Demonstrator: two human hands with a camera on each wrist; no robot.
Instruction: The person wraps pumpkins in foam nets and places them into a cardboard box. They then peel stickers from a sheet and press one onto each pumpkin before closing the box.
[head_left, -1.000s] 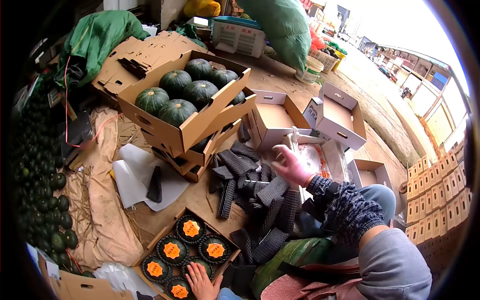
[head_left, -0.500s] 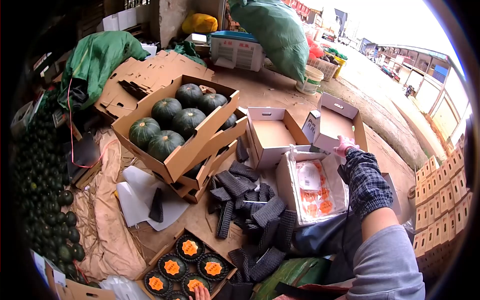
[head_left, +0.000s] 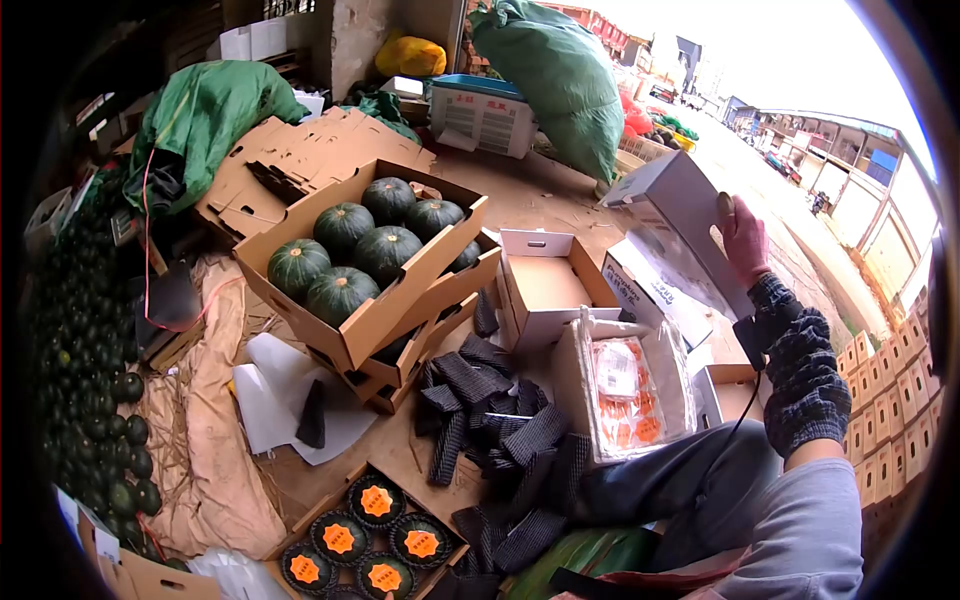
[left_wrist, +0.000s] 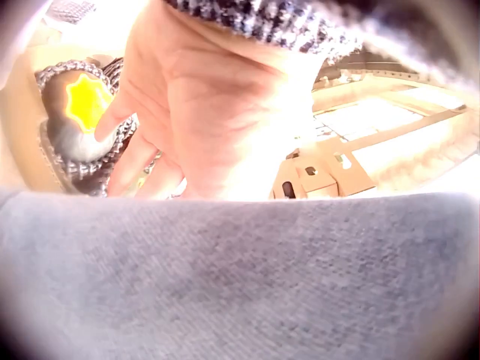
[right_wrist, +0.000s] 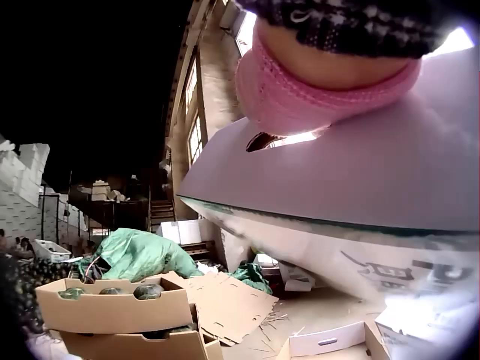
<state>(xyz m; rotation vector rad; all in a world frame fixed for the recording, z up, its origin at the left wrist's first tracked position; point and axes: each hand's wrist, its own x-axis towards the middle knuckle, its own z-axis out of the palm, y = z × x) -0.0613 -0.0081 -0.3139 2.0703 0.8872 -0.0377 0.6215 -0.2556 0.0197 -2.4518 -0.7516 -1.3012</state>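
Note:
My right hand [head_left: 745,245], in a pink glove, grips a pale cardboard box [head_left: 690,205] by the handle slot in its end. That box is tipped up on its side, and the right wrist view shows the gloved hand [right_wrist: 300,94] at the slot. My bare left hand [left_wrist: 217,112] has its fingers stretched out beside a green pumpkin in a black foam net with an orange sticker [left_wrist: 86,103]. Several such netted pumpkins [head_left: 418,545] sit in a low carton [left_wrist: 19,124]. A sleeve hides part of the left fingers; only a fingertip shows in the head view.
A stack of cartons [head_left: 365,335] holds bare green pumpkins [head_left: 388,255]. Black foam nets [head_left: 505,420] lie heaped beside a white box [head_left: 572,375] of orange stickers. An open carton [head_left: 545,270] stands behind. Many pumpkins [head_left: 85,400] are piled at the left.
The right hand has gone from over the sticker box to the pale carton, gripped it and tipped it up. The left hand has slid almost out of the head view.

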